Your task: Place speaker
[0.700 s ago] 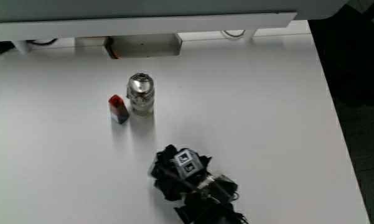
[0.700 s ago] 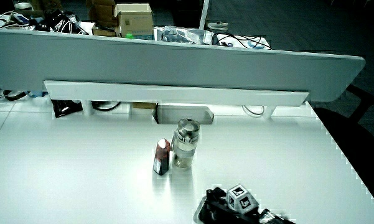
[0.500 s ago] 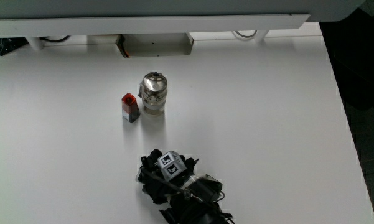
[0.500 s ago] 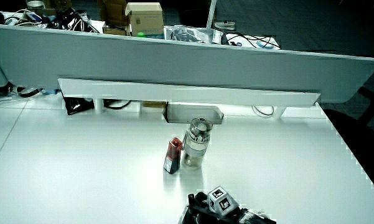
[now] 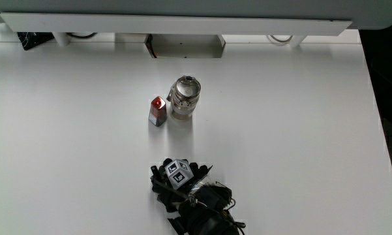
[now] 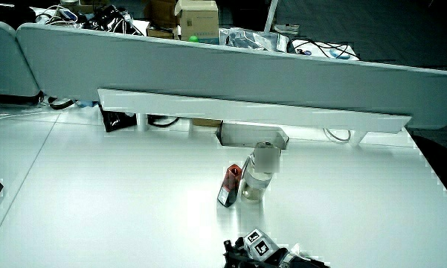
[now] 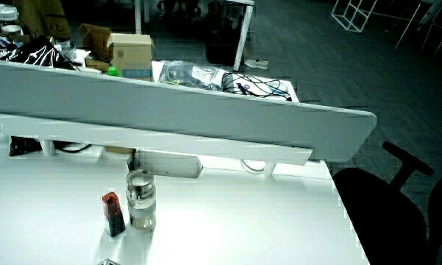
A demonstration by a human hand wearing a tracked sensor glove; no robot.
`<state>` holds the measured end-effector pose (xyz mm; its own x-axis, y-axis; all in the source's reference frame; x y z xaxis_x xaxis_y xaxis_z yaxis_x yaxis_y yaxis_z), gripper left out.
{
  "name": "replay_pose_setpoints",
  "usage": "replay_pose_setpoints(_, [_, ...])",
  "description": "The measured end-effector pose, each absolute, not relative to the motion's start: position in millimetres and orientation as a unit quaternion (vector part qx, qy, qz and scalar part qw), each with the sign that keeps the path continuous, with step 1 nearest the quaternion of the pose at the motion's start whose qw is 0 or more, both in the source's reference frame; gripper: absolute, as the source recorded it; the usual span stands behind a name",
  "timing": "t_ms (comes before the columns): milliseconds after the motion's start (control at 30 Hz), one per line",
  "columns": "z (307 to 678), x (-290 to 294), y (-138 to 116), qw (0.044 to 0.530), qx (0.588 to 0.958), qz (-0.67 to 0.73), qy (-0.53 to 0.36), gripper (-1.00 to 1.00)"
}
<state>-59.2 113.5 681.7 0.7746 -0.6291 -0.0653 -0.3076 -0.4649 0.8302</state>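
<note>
The gloved hand (image 5: pixel 182 189) rests low on the white table (image 5: pixel 293 130) near the person's edge, its patterned cube (image 5: pixel 177 173) facing up; in a side view the hand (image 6: pixel 264 251) shows at the same edge. I cannot make out a speaker as separate from the black glove. A glass jar with a metal lid (image 5: pixel 184 98) stands upright farther from the person than the hand, with a small red-topped box (image 5: pixel 158 111) right beside it. Both side views show the jar (image 6: pixel 258 173) (image 7: pixel 140 200) and the box (image 6: pixel 230 184) (image 7: pixel 113 213).
A low grey partition (image 6: pixel 208 82) with a white rail closes off the table. A grey socket box (image 5: pixel 186 46) sits under the rail, close to the jar. Cables loop by the rail (image 5: pixel 280 38). A black chair (image 7: pixel 397 199) stands off the table's side edge.
The hand has slid sideways along the person's edge of the table, from off to one side of the jar to roughly in line with the jar and box. Jar and box stay put.
</note>
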Motion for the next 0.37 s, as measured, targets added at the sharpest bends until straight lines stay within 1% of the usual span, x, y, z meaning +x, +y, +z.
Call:
replay_pose_setpoints(33, [683.0, -58.6, 114.0, 0.43, 0.838, -0.187, -0.28, -0.06])
replay_pose_setpoints(233, [685.6, -52.1, 110.0, 0.452, 0.828, -0.197, -0.267, -0.41])
replay_pose_setpoints(300, [683.2, -48.5, 109.3, 0.446, 0.833, -0.196, -0.264, -0.53])
replay_pose_setpoints(333, [690.4, -45.2, 109.9, 0.458, 0.828, -0.203, -0.252, -0.59])
replay_pose_setpoints(367, [686.0, -40.7, 108.7, 0.446, 0.838, -0.191, -0.248, -0.65])
